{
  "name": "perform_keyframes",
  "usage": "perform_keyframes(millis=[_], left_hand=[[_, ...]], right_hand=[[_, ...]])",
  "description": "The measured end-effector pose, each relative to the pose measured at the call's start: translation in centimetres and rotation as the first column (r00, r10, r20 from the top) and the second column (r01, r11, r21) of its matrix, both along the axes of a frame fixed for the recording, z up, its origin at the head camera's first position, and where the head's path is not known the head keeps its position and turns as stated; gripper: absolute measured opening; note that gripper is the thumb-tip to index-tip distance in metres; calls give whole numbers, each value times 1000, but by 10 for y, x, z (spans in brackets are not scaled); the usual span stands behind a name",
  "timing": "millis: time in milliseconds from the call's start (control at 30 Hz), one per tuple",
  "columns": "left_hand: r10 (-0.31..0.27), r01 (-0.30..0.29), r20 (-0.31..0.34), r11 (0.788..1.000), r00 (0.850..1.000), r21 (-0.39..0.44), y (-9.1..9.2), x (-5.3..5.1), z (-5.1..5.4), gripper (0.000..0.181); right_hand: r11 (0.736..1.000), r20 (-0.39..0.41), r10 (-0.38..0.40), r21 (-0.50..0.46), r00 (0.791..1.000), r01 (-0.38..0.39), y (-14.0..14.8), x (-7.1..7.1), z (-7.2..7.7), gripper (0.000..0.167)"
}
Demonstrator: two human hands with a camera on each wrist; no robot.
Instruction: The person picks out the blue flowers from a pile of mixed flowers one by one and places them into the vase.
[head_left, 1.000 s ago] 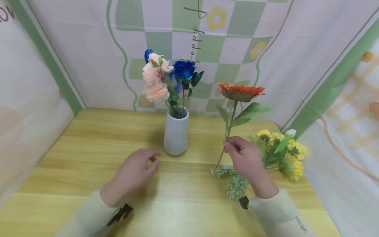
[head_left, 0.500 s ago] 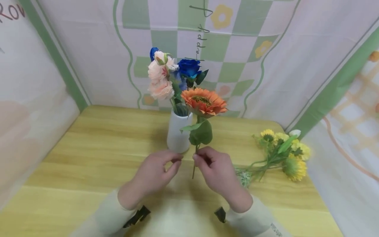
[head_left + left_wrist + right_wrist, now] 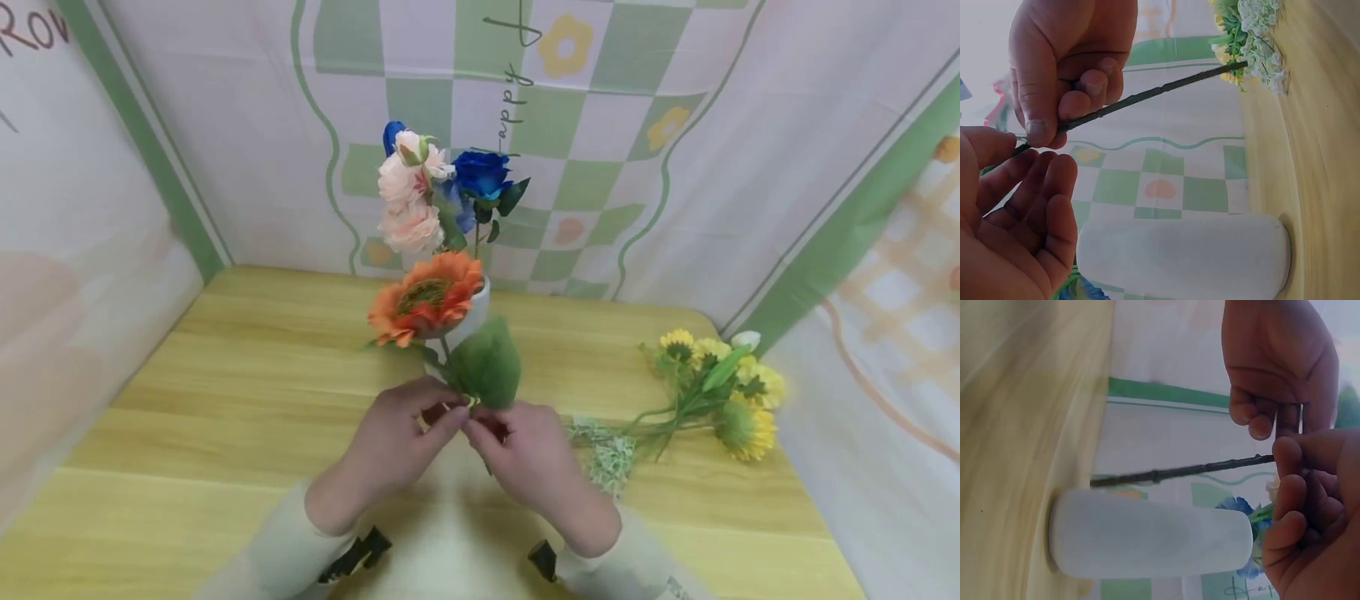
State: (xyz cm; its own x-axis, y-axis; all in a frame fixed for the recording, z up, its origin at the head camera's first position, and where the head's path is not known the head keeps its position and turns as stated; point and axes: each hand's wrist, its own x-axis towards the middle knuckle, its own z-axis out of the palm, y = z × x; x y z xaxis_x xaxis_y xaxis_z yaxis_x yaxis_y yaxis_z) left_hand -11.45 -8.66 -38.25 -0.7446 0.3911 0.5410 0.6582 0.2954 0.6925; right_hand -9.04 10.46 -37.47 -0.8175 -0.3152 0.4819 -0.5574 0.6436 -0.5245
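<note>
Orange flower [image 3: 425,297] leans up-left — stem tip [image 3: 1241,65] down.

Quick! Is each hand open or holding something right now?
Left hand: closed, pinching the orange flower by its stem.
Right hand: closed, pinching that stem lower down.

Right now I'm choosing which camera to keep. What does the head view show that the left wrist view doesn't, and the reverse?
Only the head view: the orange bloom and left sleeve. Only the left wrist view: the foot of the white vase. Both: left hand and right hand on the stem, part of the vase, yellow flowers, table.
</note>
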Motion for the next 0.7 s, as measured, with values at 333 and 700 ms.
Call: perform_keyframes(millis=[333,700], left_hand=[[111,-113,43,993,993,42,-4,-1,8,2],[92,-62,-168,983,982,171,-18,-17,16,13]], right_hand=[[1000,-6,3,16,1000,-3,1,1,-5,17],[1000,56,9,29,998,-10,13,3,-10,4]])
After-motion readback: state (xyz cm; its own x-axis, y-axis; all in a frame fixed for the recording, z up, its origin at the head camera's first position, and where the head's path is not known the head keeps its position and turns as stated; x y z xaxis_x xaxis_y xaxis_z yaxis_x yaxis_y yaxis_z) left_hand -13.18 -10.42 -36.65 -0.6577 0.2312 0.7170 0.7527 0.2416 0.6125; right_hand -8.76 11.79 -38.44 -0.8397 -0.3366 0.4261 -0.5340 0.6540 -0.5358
